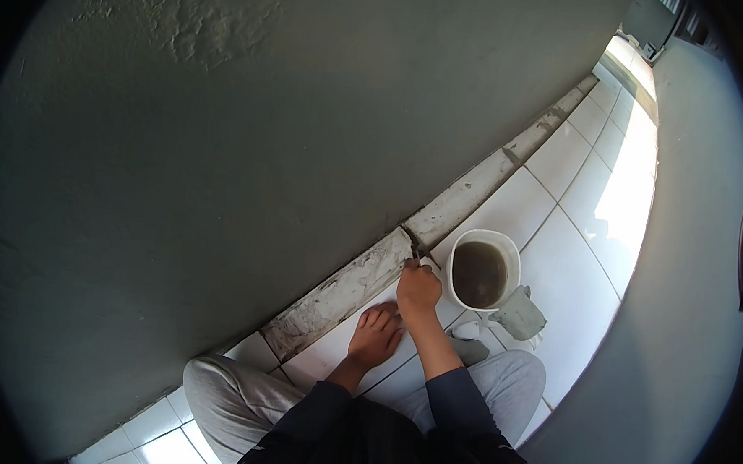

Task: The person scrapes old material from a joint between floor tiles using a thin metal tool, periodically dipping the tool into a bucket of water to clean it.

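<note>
My right hand (420, 290) is closed in a fist around something slim, mostly hidden; only a small dark end shows past the fingers. It is at the gap between two pale, stained skirting pieces, a near one (344, 281) and a farther one (464, 199), along the foot of the wall. My left hand (375, 334) lies with fingers stretched out on the white floor tile beside the near piece. Just right of my right hand stands a white bucket (516, 255) holding murky brownish water (479, 275).
A grey cloth-like piece (520, 314) lies against the bucket. A small white lump (467, 330) and another grey piece (469, 350) are near my right knee (511, 378). The dark grey wall (224, 157) rises ahead; a paler wall (681, 248) bounds the tiled floor (567, 267) on the right.
</note>
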Available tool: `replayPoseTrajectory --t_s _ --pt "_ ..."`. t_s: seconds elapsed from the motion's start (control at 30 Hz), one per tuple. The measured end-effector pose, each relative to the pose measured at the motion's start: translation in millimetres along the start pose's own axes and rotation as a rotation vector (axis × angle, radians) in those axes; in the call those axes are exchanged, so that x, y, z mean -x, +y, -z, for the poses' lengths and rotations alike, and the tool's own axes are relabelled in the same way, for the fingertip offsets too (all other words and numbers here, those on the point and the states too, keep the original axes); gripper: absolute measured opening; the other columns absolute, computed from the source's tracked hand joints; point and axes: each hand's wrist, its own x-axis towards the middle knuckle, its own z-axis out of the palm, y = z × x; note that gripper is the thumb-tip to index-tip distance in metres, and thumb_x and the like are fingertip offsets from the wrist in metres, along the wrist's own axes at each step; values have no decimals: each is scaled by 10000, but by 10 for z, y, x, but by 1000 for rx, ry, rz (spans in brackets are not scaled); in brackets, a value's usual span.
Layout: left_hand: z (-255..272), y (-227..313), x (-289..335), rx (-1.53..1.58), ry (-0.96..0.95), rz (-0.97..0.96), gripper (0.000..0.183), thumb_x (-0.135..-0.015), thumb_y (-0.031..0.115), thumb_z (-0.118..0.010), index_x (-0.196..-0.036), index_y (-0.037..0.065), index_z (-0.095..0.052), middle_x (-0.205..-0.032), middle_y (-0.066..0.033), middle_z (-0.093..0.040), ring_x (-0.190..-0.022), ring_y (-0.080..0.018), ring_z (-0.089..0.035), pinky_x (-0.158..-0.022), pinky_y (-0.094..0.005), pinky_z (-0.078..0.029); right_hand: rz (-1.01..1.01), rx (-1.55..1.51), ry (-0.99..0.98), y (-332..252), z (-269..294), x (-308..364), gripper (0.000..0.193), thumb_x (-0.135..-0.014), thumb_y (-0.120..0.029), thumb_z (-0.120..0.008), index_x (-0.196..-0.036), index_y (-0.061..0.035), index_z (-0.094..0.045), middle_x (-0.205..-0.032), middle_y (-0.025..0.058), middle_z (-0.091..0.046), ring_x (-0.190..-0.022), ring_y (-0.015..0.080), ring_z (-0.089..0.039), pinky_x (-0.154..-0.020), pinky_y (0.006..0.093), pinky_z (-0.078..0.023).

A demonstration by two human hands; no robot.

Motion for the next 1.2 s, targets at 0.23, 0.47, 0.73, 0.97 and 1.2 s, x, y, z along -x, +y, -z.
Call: replayPoseTrajectory --t_s 0.23,0.47,0.73,0.97,1.2 --pt "19 -2 0 -10 12 -9 315 -809 202 -527 -1086 53 -526 -1197 -118 -444 -1160 -287 -376 -950 -408 -287 -5 -3 -12 -39 -19 71 131 -798 -134 -490 -794 -61 -599 -687 104 -598 -573 202 -625 -452 308 -504" --pt "1 9 -9 10 -17 1 318 -810 202 -524 -1095 62 -524 -1205 -114 -439 -1167 -284 -368 -957 -410 -280 -18 -31 -7 30 -39 -2 137 -800 -130 -491 -813 -53 -604 -689 115 -601 -575 209 -629 -454 307 -504" --pt "7 26 -16 -6 -19 3 318 -815 203 -522 -1101 67 -525 -1201 -119 -444 -1166 -290 -370 -964 -415 -275 -15 -22 -13 30 -33 12 146 -813 -117 -482 -787 -57 -614 -695 117 -606 -589 205 -634 -449 314 -504" --pt "-6 25 -16 7 -26 4 316 -820 202 -521 -1108 71 -522 -1227 -104 -438 -1184 -278 -362 -970 -415 -271 -90 -193 -209 139 70 -118 194 -850 -157 -428 -894 -69 -595 -774 148 -634 -736 288 -645 -614 374 -522" --pt "12 36 -31 9 -32 9 309 -824 198 -519 -1105 71 -522 -1232 -94 -437 -1181 -271 -367 -971 -403 -275 -110 -268 -306 144 89 -80 211 -863 -158 -400 -924 -74 -583 -821 173 -637 -763 309 -644 -635 412 -517"
